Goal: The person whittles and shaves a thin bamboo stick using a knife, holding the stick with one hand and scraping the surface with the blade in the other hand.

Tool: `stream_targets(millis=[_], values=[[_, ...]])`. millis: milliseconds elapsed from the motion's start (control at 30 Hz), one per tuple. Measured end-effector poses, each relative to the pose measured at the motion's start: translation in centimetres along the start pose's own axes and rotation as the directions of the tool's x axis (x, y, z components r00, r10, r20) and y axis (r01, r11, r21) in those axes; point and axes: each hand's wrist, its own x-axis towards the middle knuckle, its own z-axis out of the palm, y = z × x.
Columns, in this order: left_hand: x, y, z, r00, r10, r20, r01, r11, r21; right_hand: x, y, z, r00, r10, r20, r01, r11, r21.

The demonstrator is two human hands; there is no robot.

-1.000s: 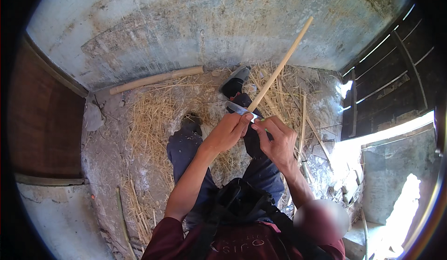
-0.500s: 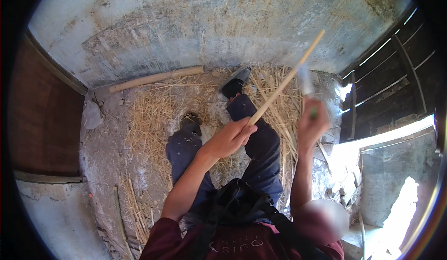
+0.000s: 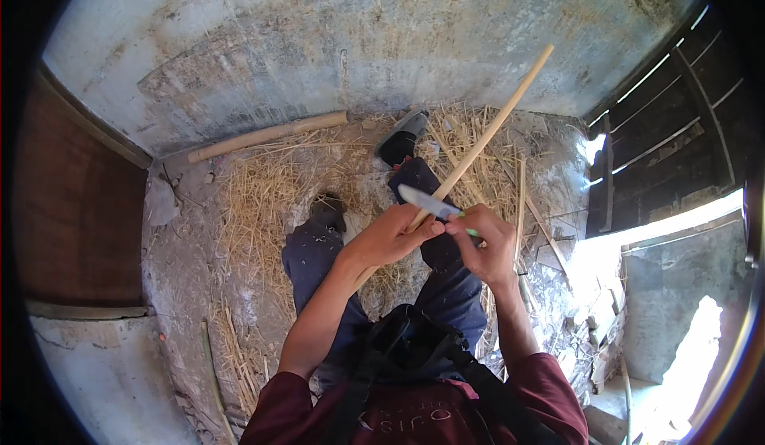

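A long pale wooden stick (image 3: 496, 126) slants from under my left forearm up to the far right. My left hand (image 3: 390, 236) is closed round its lower part, thumb toward the right. My right hand (image 3: 488, 247) grips a knife (image 3: 426, 203) by its green handle. The pale blade lies across the stick just beyond my left fingers, its tip pointing to the far left. Whether the edge bites into the wood, I cannot tell. Both hands are close together above my right thigh.
Shavings and straw (image 3: 259, 206) cover the floor round my feet. A thick bamboo pole (image 3: 267, 137) lies along the concrete wall (image 3: 319, 47). Dark wooden slats (image 3: 661, 134) stand at the right, with rubble (image 3: 598, 317) below. A brown door panel (image 3: 84, 198) is at the left.
My right hand has come down and left from out along the stick, bringing the knife onto the stick beside my left hand. The left hand keeps its hold, nearly in place.
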Motion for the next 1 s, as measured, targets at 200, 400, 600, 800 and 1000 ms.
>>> stream_targets(millis=[200,400,600,800,1000], values=[[-0.4,0.1,-0.5,1.000,0.012,0.024,-0.011,0.998,-0.058,0.3,0.9,-0.5,0.993,0.048,0.112,-0.058,0.995,0.081],[-0.8,0.5,-0.5,0.994,-0.096,0.058,0.105,0.978,-0.180,0.3,0.8,0.3,0.992,0.020,0.126,-0.035,0.993,0.114],[-0.9,0.1,-0.9,0.985,-0.131,0.112,0.154,0.962,-0.227,0.9,1.7,0.2,0.981,0.041,0.191,-0.081,0.976,0.204],[-0.7,-1.0,-0.5,0.988,-0.081,0.130,0.098,0.987,-0.125,1.4,2.8,-0.6,0.966,-0.038,0.254,-0.022,0.973,0.229],[-0.3,-1.1,-0.2,0.996,-0.010,0.085,0.021,0.992,-0.126,2.9,2.2,-1.8,0.946,-0.097,0.310,0.065,0.992,0.110]])
